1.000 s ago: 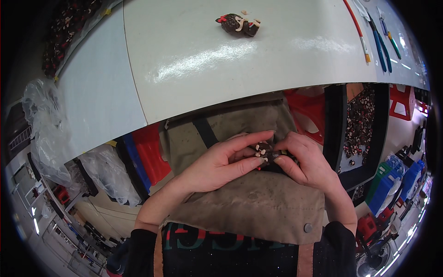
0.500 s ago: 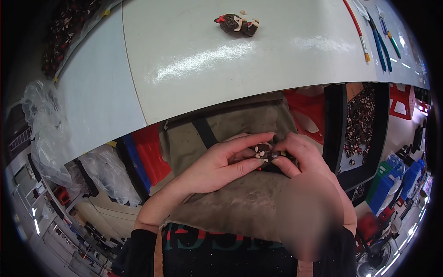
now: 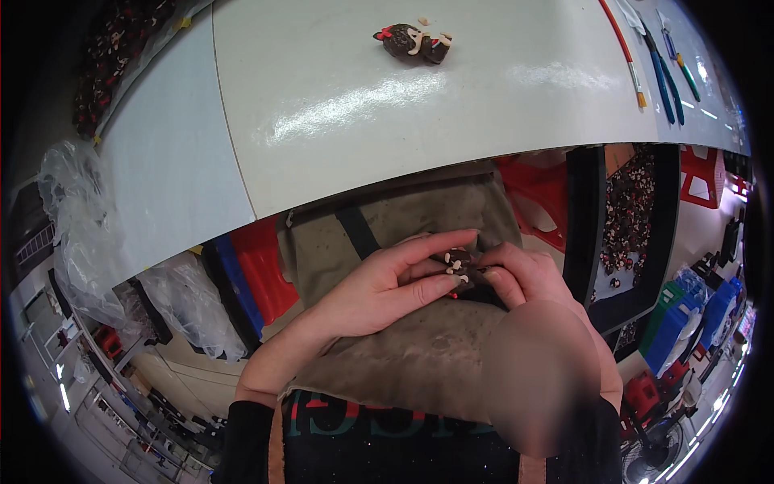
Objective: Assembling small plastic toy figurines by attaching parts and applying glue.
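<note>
At nine o'clock, crumpled clear plastic bags [image 3: 89,242] hang beside the pale table [image 3: 339,137], with a red and blue crate [image 3: 250,270] tucked under the table edge toward seven o'clock. Moving toward the centre, the person's left hand [image 3: 367,290] reaches in from about seven o'clock, its forearm coming up from the lower edge in a dark sleeve; its long fingers [image 3: 427,246] stretch out and close lightly around a small dark toy piece [image 3: 459,264] with pale dots, pinching it from the left side. The piece sits just right of centre, held above a grey-green apron [image 3: 403,363] that covers the lap, below the near edge of the table. Up at twelve o'clock, well apart from the hands, a small dark plush figure [image 3: 413,40] with cream and red trim lies on the tabletop. Just right of centre, the right hand [image 3: 524,278] meets the left, its fingertips grasping the same dark piece from the right, so both hands touch it together; a blurred patch covers the right wrist and forearm at about five o'clock. At three o'clock a dark tray [image 3: 625,218] holds many small dark and white pieces. At one o'clock, a red-handled tool [image 3: 621,44] and blue and green tools [image 3: 669,73] lie on the far right of the table.
</note>
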{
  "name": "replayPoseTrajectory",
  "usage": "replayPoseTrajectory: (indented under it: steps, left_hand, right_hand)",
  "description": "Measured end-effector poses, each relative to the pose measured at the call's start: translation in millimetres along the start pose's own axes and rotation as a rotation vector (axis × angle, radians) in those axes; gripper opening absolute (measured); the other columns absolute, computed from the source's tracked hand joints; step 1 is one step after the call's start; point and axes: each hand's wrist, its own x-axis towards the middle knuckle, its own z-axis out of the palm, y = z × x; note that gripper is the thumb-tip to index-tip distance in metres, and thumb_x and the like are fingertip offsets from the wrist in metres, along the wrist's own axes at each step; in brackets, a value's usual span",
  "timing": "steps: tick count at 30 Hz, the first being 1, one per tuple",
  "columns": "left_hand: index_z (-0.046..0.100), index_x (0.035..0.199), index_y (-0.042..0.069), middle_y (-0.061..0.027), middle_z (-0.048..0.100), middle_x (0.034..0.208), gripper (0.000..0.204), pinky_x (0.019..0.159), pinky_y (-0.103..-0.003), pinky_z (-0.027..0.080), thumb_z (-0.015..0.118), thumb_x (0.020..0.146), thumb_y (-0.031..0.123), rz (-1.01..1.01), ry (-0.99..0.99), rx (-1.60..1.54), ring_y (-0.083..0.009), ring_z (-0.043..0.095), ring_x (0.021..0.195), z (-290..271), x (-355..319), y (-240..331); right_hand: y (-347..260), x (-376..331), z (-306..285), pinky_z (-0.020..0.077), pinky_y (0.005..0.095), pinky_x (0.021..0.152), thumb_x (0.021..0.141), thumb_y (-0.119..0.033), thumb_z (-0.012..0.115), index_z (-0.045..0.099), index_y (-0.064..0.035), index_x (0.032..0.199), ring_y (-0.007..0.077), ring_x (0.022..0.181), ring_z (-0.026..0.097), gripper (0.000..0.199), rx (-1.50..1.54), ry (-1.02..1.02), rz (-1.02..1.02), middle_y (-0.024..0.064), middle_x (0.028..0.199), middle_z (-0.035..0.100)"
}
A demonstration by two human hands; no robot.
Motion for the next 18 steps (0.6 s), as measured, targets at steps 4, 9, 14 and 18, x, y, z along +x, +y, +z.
replayPoseTrajectory:
  steps: [4,9,14,18]
  left_hand:
    - [0.033,0.138,0.003,-0.0094,0.051,0.122,0.048,0.094,-0.026,0.042,0.049,0.092,0.005,-0.004,-0.01,0.027,-0.016,0.053,0.111,-0.2,0.3,0.9]
    - [0.033,0.138,0.003,-0.0094,0.051,0.123,0.048,0.093,-0.026,0.042,0.049,0.093,0.005,0.004,-0.012,0.008,-0.0155,0.053,0.11,0.3,0.5,0.0]
    - [0.033,0.138,0.002,-0.0096,0.051,0.124,0.048,0.093,-0.026,0.042,0.049,0.093,0.004,0.007,-0.014,0.011,-0.0151,0.053,0.11,0.4,0.7,0.7]
    - [0.033,0.138,0.003,-0.0094,0.05,0.125,0.048,0.094,-0.026,0.042,0.049,0.092,0.004,-0.013,-0.015,-0.001,-0.0149,0.053,0.11,0.0,0.8,1.4]
  right_hand:
    - [-2.3,3.2,-0.3,0.0464,0.0362,0.06,0.088,-0.016,0.053,0.055,-0.0055,0.092,0.0325,0.069,0.059,0.011,-0.031,-0.011,-0.005,0.0118,0.077,0.059]
    - [-3.9,5.1,-0.5,0.0461,0.0363,0.061,0.087,-0.016,0.054,0.055,-0.0054,0.09,0.0324,0.07,0.058,0.011,-0.032,-0.027,0.006,0.0114,0.077,0.059]
    - [-4.4,6.7,0.1,0.046,0.0365,0.061,0.087,-0.016,0.055,0.055,-0.0058,0.089,0.0322,0.07,0.058,0.011,-0.041,-0.016,-0.006,0.0106,0.076,0.058]
    - [-6.6,7.4,-1.8,0.0463,0.037,0.06,0.085,-0.017,0.056,0.055,-0.0063,0.089,0.0314,0.069,0.058,0.011,-0.164,0.01,-0.056,0.0097,0.075,0.059]
